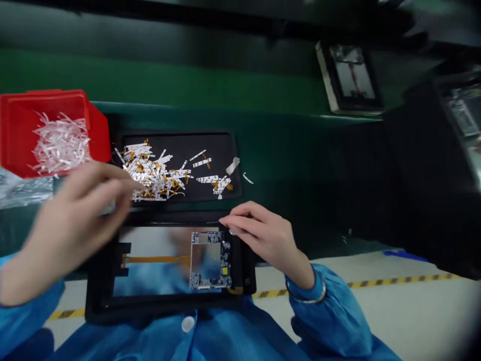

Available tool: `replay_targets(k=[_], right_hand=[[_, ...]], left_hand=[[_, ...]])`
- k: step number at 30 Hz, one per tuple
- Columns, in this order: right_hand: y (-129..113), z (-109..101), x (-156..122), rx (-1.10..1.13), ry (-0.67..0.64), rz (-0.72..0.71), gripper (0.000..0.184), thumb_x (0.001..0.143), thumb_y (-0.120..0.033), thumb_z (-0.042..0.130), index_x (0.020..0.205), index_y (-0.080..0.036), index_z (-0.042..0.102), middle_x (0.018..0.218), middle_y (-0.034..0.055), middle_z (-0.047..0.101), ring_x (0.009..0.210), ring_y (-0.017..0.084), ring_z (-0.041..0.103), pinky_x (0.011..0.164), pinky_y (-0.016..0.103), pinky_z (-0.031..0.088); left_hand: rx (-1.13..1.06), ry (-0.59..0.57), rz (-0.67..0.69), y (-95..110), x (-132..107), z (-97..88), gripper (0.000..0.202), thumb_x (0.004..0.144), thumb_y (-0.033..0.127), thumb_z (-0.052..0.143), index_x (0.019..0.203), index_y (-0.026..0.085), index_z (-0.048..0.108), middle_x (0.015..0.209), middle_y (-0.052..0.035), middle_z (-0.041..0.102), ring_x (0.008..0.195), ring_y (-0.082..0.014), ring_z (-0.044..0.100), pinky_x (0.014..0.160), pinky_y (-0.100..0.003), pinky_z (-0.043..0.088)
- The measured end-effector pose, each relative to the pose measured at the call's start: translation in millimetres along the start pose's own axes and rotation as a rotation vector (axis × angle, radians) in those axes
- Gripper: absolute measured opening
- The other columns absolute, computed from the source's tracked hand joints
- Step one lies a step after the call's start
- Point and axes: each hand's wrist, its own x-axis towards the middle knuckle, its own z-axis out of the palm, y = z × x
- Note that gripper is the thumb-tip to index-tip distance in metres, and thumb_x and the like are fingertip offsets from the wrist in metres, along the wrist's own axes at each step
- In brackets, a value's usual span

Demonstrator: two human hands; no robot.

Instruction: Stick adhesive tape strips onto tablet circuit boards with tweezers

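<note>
My right hand (266,233) is closed in a pinch at the upper edge of an opened tablet-like device (99,296). A thin pale strip (213,222) runs left from its fingertips along that edge. The device has a shiny back panel (154,281), a circuit board (206,260) and an orange flat cable (158,259). My left hand (80,215) hovers above the device's left end, its curled fingers near a pile of white and orange LED-like strips (150,173). Motion blur hides whether it holds anything. The pile lies in a black tray (218,143).
A red bin (99,130) with thin white strips (62,143) stands at left, above clear plastic wrap (26,188). Pale scraps (233,165) lie at the tray's right edge. Another device (355,77) rests at the back right. A large dark object (421,175) is at right.
</note>
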Motion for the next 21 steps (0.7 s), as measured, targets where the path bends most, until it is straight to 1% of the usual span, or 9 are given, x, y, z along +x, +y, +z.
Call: replay_targets(k=[1,3,4,7,10,13,15,18,21], right_hand=[[-1.4,0.1,-0.5,-0.036,-0.026,-0.006,0.025,0.102,-0.011,0.055,0.103,-0.018,0.079,0.095,0.0055,0.075,0.079,0.013,0.072,0.061,0.020,0.057],[-3.6,1.2,-0.9,-0.084,-0.043,-0.014,0.029,0.102,-0.010,0.051,0.102,-0.018,0.079,0.094,0.0060,0.075,0.078,0.013,0.071,0.057,0.020,0.054],[-4.4,2.1,-0.7,-0.096,-0.042,-0.021,0.030,0.102,-0.010,0.050,0.101,-0.018,0.079,0.093,0.0060,0.075,0.078,0.013,0.071,0.056,0.020,0.053],[-5.7,5.2,0.7,-0.109,-0.031,-0.058,0.029,0.102,-0.011,0.050,0.099,-0.018,0.078,0.089,0.0052,0.075,0.077,0.013,0.070,0.057,0.020,0.052],[-5.5,6.3,1.2,-0.087,-0.026,-0.064,0.026,0.101,-0.011,0.053,0.101,-0.017,0.078,0.091,0.0055,0.075,0.074,0.012,0.070,0.056,0.020,0.052],[-4.4,6.1,0.3,-0.077,-0.051,-0.033,0.023,0.101,-0.011,0.055,0.104,-0.017,0.078,0.095,0.0057,0.075,0.073,0.012,0.070,0.054,0.020,0.052],[-3.8,6.3,-0.1,-0.092,-0.061,-0.046,0.023,0.102,-0.013,0.055,0.105,-0.017,0.077,0.094,0.0054,0.075,0.072,0.011,0.069,0.052,0.020,0.051],[-4.8,5.6,0.8,-0.126,-0.083,-0.068,0.027,0.105,-0.014,0.049,0.104,-0.018,0.075,0.094,0.0052,0.074,0.073,0.012,0.069,0.049,0.021,0.047],[-9.1,-0.4,3.7,-0.129,-0.156,0.001,0.033,0.108,-0.020,0.043,0.100,-0.021,0.074,0.089,0.0031,0.070,0.068,0.010,0.066,0.048,0.019,0.045]], left_hand=[[-0.014,-0.023,0.142,9.0,8.7,11.9,0.019,0.101,0.010,0.058,0.118,0.015,0.064,0.113,-0.0061,0.060,0.101,-0.0174,0.058,0.087,-0.032,0.046],[-0.086,-0.060,0.284,24.7,18.6,32.9,0.020,0.101,0.008,0.056,0.118,0.014,0.062,0.109,-0.0064,0.060,0.098,-0.0174,0.057,0.085,-0.032,0.045],[-0.134,-0.082,0.312,30.2,20.1,41.2,0.019,0.102,0.009,0.054,0.119,0.015,0.062,0.108,-0.0063,0.060,0.097,-0.0175,0.057,0.084,-0.032,0.045],[-0.211,-0.129,0.284,36.6,17.6,56.0,0.020,0.105,0.014,0.048,0.118,0.018,0.062,0.109,-0.0059,0.060,0.096,-0.0176,0.057,0.083,-0.032,0.047],[-0.266,-0.141,0.248,34.7,14.5,59.9,0.022,0.105,0.012,0.048,0.119,0.020,0.062,0.110,-0.0062,0.061,0.098,-0.0177,0.058,0.085,-0.032,0.048],[-0.312,-0.120,0.214,33.3,15.2,59.6,0.024,0.104,0.010,0.048,0.120,0.021,0.062,0.112,-0.0061,0.061,0.101,-0.0175,0.060,0.087,-0.032,0.050],[-0.329,-0.128,0.212,33.6,17.0,59.0,0.024,0.103,0.010,0.049,0.120,0.021,0.063,0.113,-0.0066,0.062,0.103,-0.0180,0.061,0.088,-0.033,0.051],[-0.317,-0.151,0.266,34.2,19.2,59.7,0.029,0.103,0.009,0.047,0.124,0.019,0.064,0.117,-0.0083,0.061,0.107,-0.0195,0.060,0.090,-0.034,0.050],[-0.278,-0.169,0.337,34.4,18.6,63.1,0.033,0.105,0.012,0.043,0.128,0.020,0.065,0.125,-0.0099,0.061,0.113,-0.0231,0.057,0.089,-0.037,0.047]])
